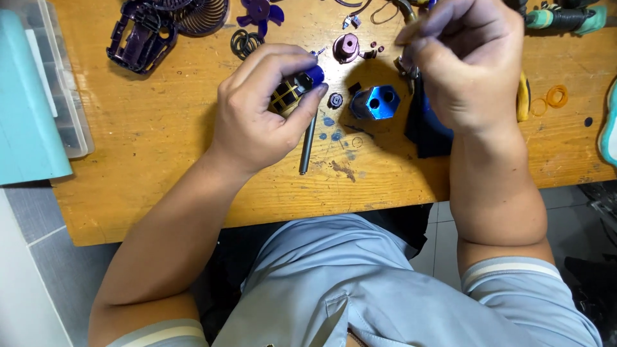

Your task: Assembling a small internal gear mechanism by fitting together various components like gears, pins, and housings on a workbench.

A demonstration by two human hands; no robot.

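At the far left a pale teal rectangular box (26,103) and a clear plastic compartment case (64,96) overlap the edge of the worn wooden tabletop (160,141). Further in lie a dark purple plastic fan cage (138,35), a black wire spiral grille (202,14) and a few black rubber rings (244,42). The left hand (263,109) is curled around a small black-and-yellow cylindrical motor with a blue end cap (295,90), gripped between thumb and fingers just above the tabletop. Under it lies a slim grey metal rod (306,146). To the right sit a purple round hub (346,47) and a blue hexagonal metal block with two holes (376,101) — near each other, not touching. The right hand (466,61) hovers over a dark blue plastic housing (425,128), fingers pressed together, pinching a small metal part that is too hidden to make out. Beyond it — orange rubber rings (556,96).
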